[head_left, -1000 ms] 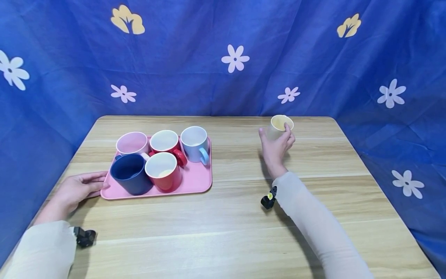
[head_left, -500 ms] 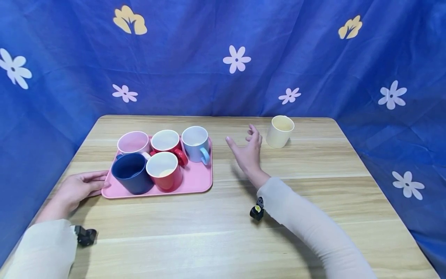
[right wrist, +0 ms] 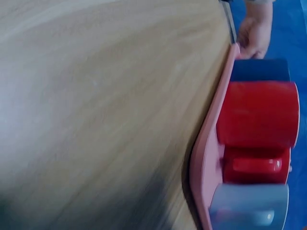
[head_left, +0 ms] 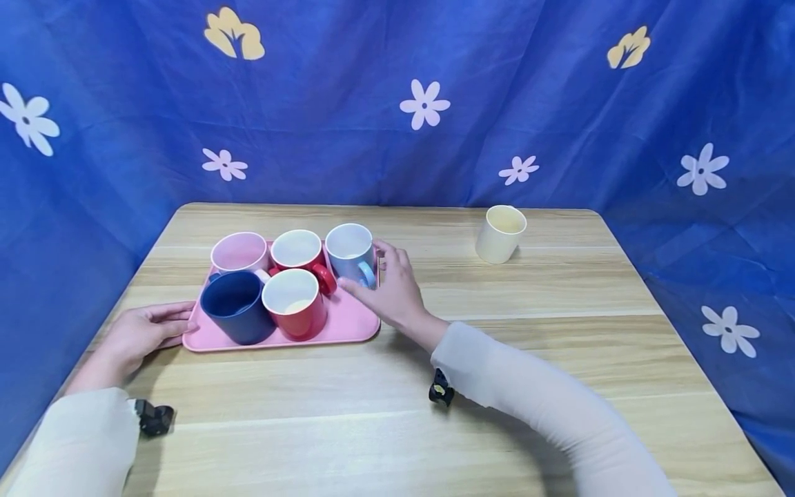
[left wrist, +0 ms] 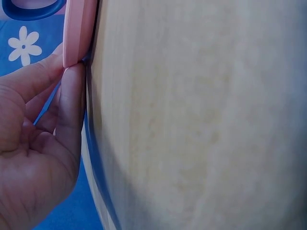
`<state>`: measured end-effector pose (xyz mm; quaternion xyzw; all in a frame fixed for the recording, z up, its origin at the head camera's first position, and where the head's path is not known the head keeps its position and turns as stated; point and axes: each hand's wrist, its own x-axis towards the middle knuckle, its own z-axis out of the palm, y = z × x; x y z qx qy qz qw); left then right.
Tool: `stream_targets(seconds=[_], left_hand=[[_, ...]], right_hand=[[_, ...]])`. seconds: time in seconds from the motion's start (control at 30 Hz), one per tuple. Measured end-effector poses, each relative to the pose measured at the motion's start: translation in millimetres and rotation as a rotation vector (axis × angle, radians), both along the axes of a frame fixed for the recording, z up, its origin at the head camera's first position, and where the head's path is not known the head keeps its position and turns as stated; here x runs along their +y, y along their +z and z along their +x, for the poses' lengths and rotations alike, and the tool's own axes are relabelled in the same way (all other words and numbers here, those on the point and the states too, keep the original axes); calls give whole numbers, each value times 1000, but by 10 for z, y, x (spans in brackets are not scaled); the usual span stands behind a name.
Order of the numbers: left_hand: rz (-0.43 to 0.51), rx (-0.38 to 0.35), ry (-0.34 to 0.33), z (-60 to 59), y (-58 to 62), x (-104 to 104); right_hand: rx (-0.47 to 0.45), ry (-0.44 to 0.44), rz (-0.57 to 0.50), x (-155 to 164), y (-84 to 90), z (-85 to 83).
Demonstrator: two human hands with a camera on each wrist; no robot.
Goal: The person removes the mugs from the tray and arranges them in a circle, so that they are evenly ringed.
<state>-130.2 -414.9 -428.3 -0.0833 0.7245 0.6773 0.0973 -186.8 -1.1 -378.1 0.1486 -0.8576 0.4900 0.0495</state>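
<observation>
The right hand [head_left: 391,290] has left the cream cup [head_left: 499,233] standing well off to its right and crossed to the pink tray [head_left: 348,324]. From the left: the left hand [head_left: 139,335] rests open, fingertips against the tray's left edge. Five mugs stand on the tray. The right hand, fingers loosely spread and holding nothing, touches the light blue mug [head_left: 350,253], which stands at the tray's far right corner, handle toward that hand.

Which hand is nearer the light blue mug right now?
Right. The right hand is at the light blue mug, fingers beside its handle. The left hand rests at the pink tray's far left edge.
</observation>
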Motion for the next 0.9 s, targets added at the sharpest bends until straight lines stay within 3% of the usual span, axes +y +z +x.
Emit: stream_targets(seconds=[0.4, 0.6, 0.9], left_hand=[[-6, -16, 11, -9, -5, 0], [-9, -17, 11, -12, 5, 7], [-1, -15, 17, -3, 13, 7]], right_hand=[[-87, 187, 297, -237, 69, 89], [-116, 263, 388, -305, 110, 105], [-81, 338, 486, -416, 153, 79]])
